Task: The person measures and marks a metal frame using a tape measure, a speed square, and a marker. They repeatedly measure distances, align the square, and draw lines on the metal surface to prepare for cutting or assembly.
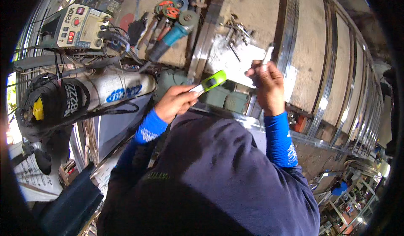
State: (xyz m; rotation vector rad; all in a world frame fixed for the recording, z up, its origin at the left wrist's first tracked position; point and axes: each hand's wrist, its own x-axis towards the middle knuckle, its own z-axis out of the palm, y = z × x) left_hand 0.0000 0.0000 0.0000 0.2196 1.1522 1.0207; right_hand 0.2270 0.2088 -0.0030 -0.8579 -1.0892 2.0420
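Both hands are raised over the workbench. To the left, the left hand (174,102) is closed around a lime-green tool with a dark window, which looks like a small level or gauge (210,82), holding it by its near end so that the green body points up and to the right. Further right, the right hand (266,86) is curled shut around a thin white marker (267,55), tip upward, close to a bright curved metal strip (287,29) that runs up and down the bench.

Farther left on the bench sit a grey welding machine (78,25) with knobs and a red display, a tangle of cables, a white gas cylinder (113,90) lying on its side, and a black helmet or mask (46,105). Between them and the hands lie a teal-handled angle grinder (174,32) and some grinding discs (168,8). Just above the hands are loose bolts (235,29) on a pale sheet (229,61). Right of the strip, more curved metal bands (336,67) fan out across the tan board (309,42).

As for progress, my reading is that measuring or marking is under way: both tools are in hand, yet the green tool rests on nothing. Whether the marker touches the strip, or any mark has been drawn, I cannot tell.
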